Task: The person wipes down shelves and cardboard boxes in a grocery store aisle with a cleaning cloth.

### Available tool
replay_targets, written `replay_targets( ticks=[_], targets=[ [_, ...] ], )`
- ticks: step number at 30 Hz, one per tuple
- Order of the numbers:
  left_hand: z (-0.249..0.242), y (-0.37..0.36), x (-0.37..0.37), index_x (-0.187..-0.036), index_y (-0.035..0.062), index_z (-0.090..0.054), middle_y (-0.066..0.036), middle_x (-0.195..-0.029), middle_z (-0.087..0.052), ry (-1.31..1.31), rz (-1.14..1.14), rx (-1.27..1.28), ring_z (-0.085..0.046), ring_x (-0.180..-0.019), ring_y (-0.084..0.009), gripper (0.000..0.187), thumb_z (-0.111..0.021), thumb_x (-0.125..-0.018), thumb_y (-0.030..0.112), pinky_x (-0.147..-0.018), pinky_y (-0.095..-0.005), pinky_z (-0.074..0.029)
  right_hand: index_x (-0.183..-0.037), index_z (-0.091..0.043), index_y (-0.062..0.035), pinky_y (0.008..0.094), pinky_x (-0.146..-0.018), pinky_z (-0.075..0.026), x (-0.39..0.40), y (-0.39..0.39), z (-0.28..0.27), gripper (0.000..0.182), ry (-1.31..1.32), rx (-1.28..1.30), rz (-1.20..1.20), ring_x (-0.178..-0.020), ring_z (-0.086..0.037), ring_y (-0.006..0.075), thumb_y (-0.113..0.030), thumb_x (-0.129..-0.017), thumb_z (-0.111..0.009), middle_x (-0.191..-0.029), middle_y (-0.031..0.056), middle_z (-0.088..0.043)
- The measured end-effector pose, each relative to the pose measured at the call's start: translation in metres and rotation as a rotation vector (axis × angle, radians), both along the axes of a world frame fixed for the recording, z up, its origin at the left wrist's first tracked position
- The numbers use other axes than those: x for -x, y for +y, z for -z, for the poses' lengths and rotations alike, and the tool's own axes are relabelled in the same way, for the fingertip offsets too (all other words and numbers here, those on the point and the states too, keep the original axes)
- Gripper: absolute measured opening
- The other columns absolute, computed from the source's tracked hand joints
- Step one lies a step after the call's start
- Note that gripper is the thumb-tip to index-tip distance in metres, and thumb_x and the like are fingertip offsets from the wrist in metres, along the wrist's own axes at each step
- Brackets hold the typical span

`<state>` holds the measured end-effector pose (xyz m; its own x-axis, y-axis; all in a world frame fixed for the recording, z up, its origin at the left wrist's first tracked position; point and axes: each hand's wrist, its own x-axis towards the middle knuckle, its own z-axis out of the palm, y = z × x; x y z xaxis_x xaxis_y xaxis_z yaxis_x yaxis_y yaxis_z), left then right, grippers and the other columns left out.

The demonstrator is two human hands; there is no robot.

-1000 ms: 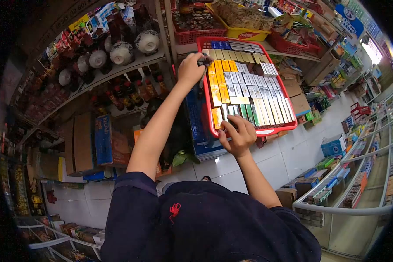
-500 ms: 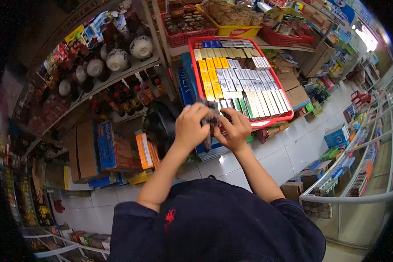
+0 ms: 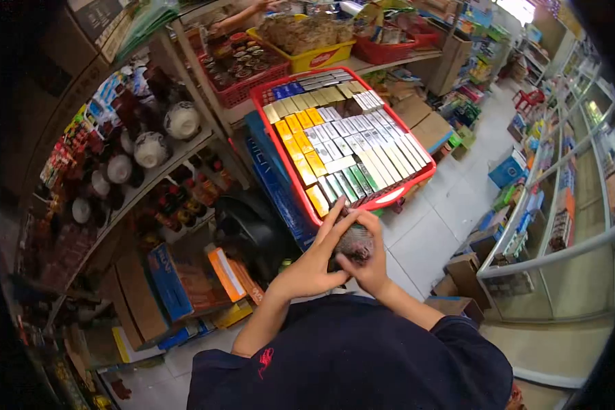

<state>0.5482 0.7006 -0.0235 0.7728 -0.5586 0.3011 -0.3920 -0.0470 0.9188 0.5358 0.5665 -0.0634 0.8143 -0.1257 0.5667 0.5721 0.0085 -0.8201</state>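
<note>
My right hand (image 3: 370, 265) is closed around a crumpled grey-brown cloth (image 3: 357, 240). My left hand (image 3: 313, 265) presses on the same cloth from the other side, its fingers reaching over the top. Both hands are close to my chest, just in front of the near edge of a red plastic basket (image 3: 417, 179). Rows of small upright boxes fill this basket: yellow boxes (image 3: 298, 145) on the left, white and silver boxes (image 3: 355, 133) in the middle and right, and green boxes (image 3: 355, 180) near the front. Part of the cloth is hidden by my fingers.
Behind stand a yellow basket (image 3: 328, 58) and a red basket (image 3: 249, 87) of jars. Another person's arm (image 3: 242, 22) reaches in at the top. Shelves with bowls (image 3: 150, 149) are on the left. A black rounded object (image 3: 249, 222) and a glass counter (image 3: 560, 263) flank me.
Both hands have moved back from the basket's front edge toward my chest, bringing the cloth along. It is now bunched more tightly between them. The view has shifted, and another person's arm has appeared.
</note>
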Motion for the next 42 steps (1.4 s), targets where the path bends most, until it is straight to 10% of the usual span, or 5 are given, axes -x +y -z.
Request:
replay_targets(
  ticks=[13, 32, 35, 37, 42],
  targets=[
    [-0.052, 0.008, -0.015, -0.064, 0.0075, -0.049, -0.006, -0.066, -0.048, -0.957, -0.674, 0.513, -0.043, -0.057, -0.0171, 0.013, -0.060, -0.063, 0.015, -0.051, -0.0310, -0.036, -0.112, -0.048, -0.0026, 0.0291, -0.087, -0.040, -0.136, -0.184, -0.065, 0.050, -0.114, 0.127, 0.412, -0.098, -0.052, 0.0175, 0.005, -0.065, -0.062, -0.107, 0.0095, -0.054],
    [-0.124, -0.177, 0.006, -0.098, 0.0168, -0.053, 0.000, -0.078, -0.042, -0.786, -0.660, 0.171, -0.038, -0.060, -0.0164, 0.018, -0.050, -0.083, 0.027, -0.052, -0.0327, -0.033, -0.108, -0.054, -0.0008, 0.0351, -0.084, -0.043, -0.505, -0.141, 0.015, 0.047, -0.117, 0.731, -0.336, -0.097, -0.055, 0.0308, -0.004, -0.062, -0.061, -0.104, 0.0178, -0.057],
    [-0.073, -0.177, -0.026, -0.064, 0.0148, -0.040, -0.001, -0.063, -0.041, -0.956, 0.451, 0.673, -0.040, -0.051, -0.0143, 0.016, -0.052, -0.074, 0.012, -0.043, -0.0275, -0.031, -0.103, -0.055, 0.0022, 0.0363, -0.083, -0.042, -0.503, -0.137, 0.031, 0.042, -0.094, 0.667, -0.269, -0.096, -0.054, 0.0325, -0.006, -0.062, -0.059, -0.102, 0.0197, -0.057],
    [-0.088, -0.206, -0.027, -0.079, 0.0081, -0.057, -0.009, -0.075, -0.054, -0.524, -0.889, -0.739, -0.053, -0.065, -0.0267, 0.031, -0.070, -0.052, 0.006, -0.055, -0.0357, -0.042, -0.100, -0.057, 0.0012, 0.0312, -0.079, -0.043, -0.488, -0.141, 0.033, 0.037, -0.160, 0.623, -0.190, -0.089, -0.058, 0.0262, -0.009, -0.065, -0.062, -0.093, 0.0153, -0.061],
    [0.014, -0.193, -0.077, -0.090, 0.0103, -0.062, -0.003, -0.082, -0.053, -0.491, -0.876, -0.711, -0.050, -0.079, -0.0215, 0.027, -0.067, -0.066, 0.020, -0.071, -0.0345, -0.039, -0.098, -0.057, -0.0003, 0.0301, -0.076, -0.044, -0.445, -0.160, 0.030, 0.033, -0.072, 0.448, -0.347, -0.086, -0.058, 0.0254, -0.009, -0.066, -0.064, -0.094, 0.0140, -0.060]
  ],
)
